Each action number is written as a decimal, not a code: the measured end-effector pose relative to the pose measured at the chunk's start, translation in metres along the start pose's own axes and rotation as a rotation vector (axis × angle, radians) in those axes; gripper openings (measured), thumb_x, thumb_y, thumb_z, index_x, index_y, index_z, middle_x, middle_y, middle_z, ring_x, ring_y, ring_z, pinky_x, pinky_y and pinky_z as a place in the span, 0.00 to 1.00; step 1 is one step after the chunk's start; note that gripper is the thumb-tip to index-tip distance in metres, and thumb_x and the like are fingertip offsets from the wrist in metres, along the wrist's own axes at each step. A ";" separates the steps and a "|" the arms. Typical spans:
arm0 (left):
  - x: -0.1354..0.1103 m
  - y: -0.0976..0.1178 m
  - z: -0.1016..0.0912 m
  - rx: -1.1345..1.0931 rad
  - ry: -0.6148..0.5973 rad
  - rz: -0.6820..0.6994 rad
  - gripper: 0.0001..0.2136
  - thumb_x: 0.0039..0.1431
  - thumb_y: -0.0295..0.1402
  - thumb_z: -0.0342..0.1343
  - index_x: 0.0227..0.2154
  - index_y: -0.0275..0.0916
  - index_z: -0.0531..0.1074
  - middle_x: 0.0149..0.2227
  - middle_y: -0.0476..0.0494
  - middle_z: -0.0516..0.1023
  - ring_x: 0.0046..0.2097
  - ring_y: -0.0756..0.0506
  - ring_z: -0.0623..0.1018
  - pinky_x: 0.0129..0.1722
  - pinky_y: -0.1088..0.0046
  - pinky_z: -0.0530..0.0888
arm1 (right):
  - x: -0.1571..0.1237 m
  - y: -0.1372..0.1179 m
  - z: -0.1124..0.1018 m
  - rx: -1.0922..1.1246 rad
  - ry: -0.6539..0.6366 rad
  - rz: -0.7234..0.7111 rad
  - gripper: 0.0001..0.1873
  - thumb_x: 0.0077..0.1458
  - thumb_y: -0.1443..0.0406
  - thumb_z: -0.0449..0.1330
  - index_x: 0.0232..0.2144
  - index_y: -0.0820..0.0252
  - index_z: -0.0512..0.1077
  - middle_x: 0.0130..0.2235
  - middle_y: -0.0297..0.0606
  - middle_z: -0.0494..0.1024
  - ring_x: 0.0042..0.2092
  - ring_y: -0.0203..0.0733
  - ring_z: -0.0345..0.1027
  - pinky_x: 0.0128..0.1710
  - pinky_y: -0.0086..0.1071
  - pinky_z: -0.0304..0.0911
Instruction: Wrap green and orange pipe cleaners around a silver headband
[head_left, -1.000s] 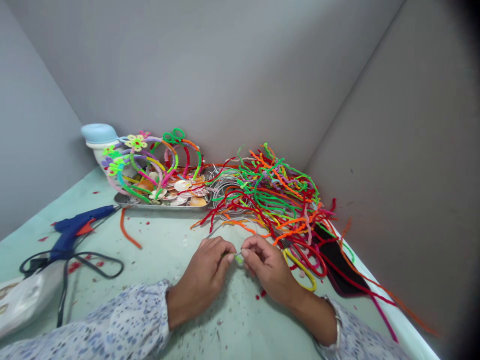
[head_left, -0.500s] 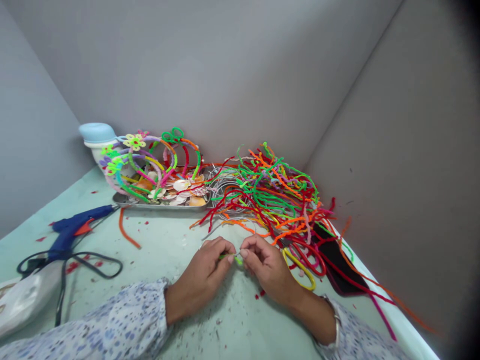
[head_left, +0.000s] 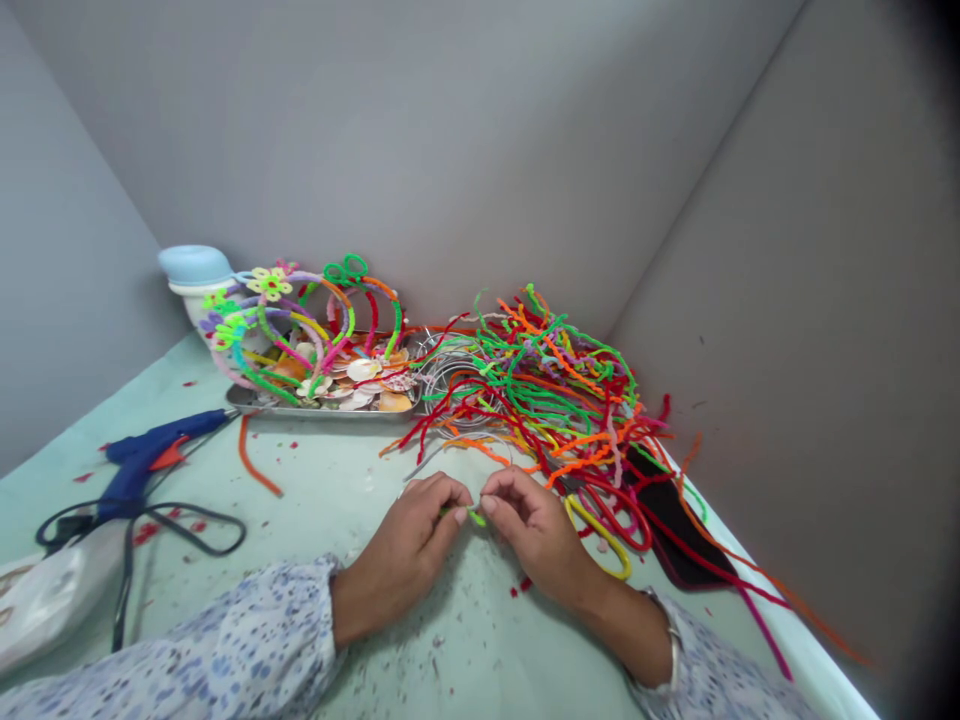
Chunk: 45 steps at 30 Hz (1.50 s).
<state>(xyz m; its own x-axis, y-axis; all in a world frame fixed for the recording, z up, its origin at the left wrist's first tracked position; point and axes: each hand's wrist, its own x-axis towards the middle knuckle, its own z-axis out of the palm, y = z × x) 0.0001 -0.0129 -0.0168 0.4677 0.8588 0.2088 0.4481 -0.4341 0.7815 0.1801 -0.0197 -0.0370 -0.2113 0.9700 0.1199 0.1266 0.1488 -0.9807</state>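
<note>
Between the two sets of fingertips, low at the middle of the table (head_left: 337, 490): a short lime-green bit of pipe cleaner (head_left: 472, 514), mostly hidden, only a stub in view. Pinched from one side by the left hand (head_left: 409, 550), thumb and forefinger closed narrow on it, other fingers curled under. Pinched from the other side by the right hand (head_left: 536, 535), likewise closed tight, wrist low to the tabletop. Just beside the right hand, a yellow loop (head_left: 600, 535) flat on the surface, touching red strands at the near edge of the big tangle of pipe cleaners (head_left: 555, 390). Under that tangle's right side, a black pouch (head_left: 675, 525). Farther back, bare wire rings (head_left: 450, 375), then a metal tray (head_left: 322, 410) of shells with finished hoops (head_left: 300, 320) propped over it. Well off to the left, a blue glue gun (head_left: 150, 460) with its black cord (head_left: 202, 535) looped across the table.

Likely trouble, judged from this: so small a piece slipping out of either pinch and getting lost among the red scraps (head_left: 523, 587) and specks below; a cut wire end pricking a fingertip under pressure; too hard a twist kinking the wire or shedding the fuzz. Also a risk of the right wrist snagging the yellow loop or a loose red strand and dragging part of the tangle along
</note>
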 end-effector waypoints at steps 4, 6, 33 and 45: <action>-0.001 -0.001 0.001 -0.016 0.018 -0.017 0.05 0.62 0.29 0.48 0.34 0.40 0.68 0.35 0.48 0.73 0.39 0.45 0.71 0.41 0.68 0.66 | 0.000 0.001 0.000 0.026 0.003 0.009 0.08 0.60 0.59 0.56 0.35 0.57 0.66 0.23 0.26 0.62 0.24 0.33 0.56 0.23 0.26 0.53; -0.001 -0.001 0.001 -0.020 0.033 -0.026 0.04 0.62 0.29 0.48 0.36 0.40 0.67 0.36 0.47 0.73 0.40 0.45 0.71 0.41 0.68 0.66 | -0.001 0.001 -0.001 0.032 0.003 0.014 0.08 0.60 0.59 0.56 0.35 0.57 0.66 0.23 0.26 0.62 0.24 0.32 0.55 0.23 0.26 0.52; -0.004 0.001 0.004 0.031 0.034 -0.048 0.06 0.63 0.29 0.46 0.36 0.39 0.67 0.35 0.46 0.73 0.38 0.45 0.70 0.39 0.67 0.66 | 0.002 0.006 -0.001 0.167 -0.040 0.081 0.07 0.60 0.60 0.55 0.37 0.58 0.66 0.19 0.24 0.65 0.22 0.31 0.57 0.23 0.25 0.54; -0.001 -0.003 0.003 0.079 0.041 0.040 0.05 0.62 0.26 0.49 0.33 0.39 0.69 0.33 0.48 0.73 0.37 0.46 0.69 0.40 0.68 0.65 | 0.004 0.006 -0.001 0.184 -0.041 0.133 0.07 0.59 0.61 0.55 0.35 0.59 0.66 0.16 0.24 0.66 0.19 0.31 0.56 0.20 0.25 0.51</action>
<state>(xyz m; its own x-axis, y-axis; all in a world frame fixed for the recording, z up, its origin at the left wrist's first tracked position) -0.0001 -0.0134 -0.0214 0.4559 0.8500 0.2639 0.4890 -0.4869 0.7237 0.1807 -0.0152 -0.0428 -0.2447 0.9695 -0.0155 -0.0219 -0.0215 -0.9995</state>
